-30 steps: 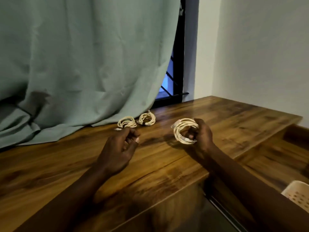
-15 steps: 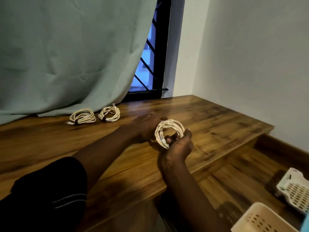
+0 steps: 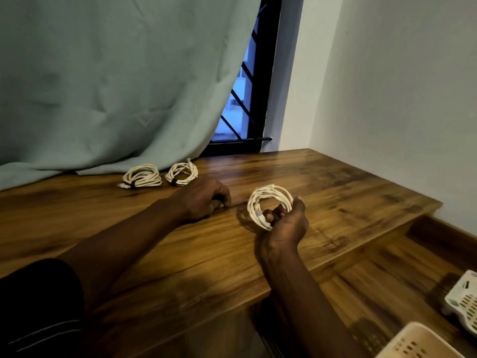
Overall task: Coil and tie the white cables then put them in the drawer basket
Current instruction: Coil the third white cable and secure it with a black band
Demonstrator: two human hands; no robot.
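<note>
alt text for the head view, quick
The right hand holds a coiled white cable over a wooden table while the left hand rests curled on it. A tied coil and a second tied coil lie behind, by a green curtain.

dim, warm indoor light | soft shadows | wide-angle edge bending | mild blur

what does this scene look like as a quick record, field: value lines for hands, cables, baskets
left hand: rests on table, fingers curled; unclear whether it holds anything
right hand: grips held coil, ring upright above the table
tied coils: first tied coil and second tied coil lie flat side by side near curtain, each with a dark tie
held coil tie: none seen
baskets: cream basket and white basket, low at right, both cut off by frame; no cable seen in them
</note>
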